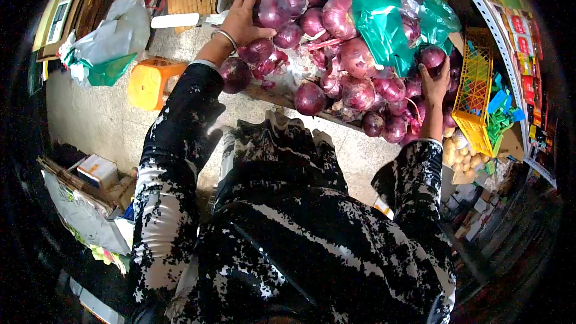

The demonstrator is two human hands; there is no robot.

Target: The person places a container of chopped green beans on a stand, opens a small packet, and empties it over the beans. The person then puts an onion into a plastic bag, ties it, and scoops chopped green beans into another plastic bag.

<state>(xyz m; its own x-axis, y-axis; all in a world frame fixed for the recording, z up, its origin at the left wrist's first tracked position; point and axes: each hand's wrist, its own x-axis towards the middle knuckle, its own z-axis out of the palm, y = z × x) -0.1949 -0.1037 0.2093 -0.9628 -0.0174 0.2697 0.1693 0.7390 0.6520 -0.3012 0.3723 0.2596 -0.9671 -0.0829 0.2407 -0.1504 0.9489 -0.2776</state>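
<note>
My left hand (239, 23) has its fingers spread against the left side of a large red onion (272, 10), the thumb stretched below it. A bracelet circles that wrist. At the right of the heap, my right hand (437, 83) has its fingers around a dark red onion (431, 57). Many more red onions (357, 57) lie between my hands, some with loose, peeling skins. A green plastic bag (381, 21) lies on the heap, left of my right hand. Onion skins (270, 65) are scattered below my left hand.
An orange plastic stool (147, 84) stands at the left, below a clear and green bag (108, 54). A yellow plastic crate (473, 90) and potatoes (463, 155) are beside my right arm. A perforated metal post (501, 36) rises at the right. A white-handled tool (175, 21) lies near my left hand.
</note>
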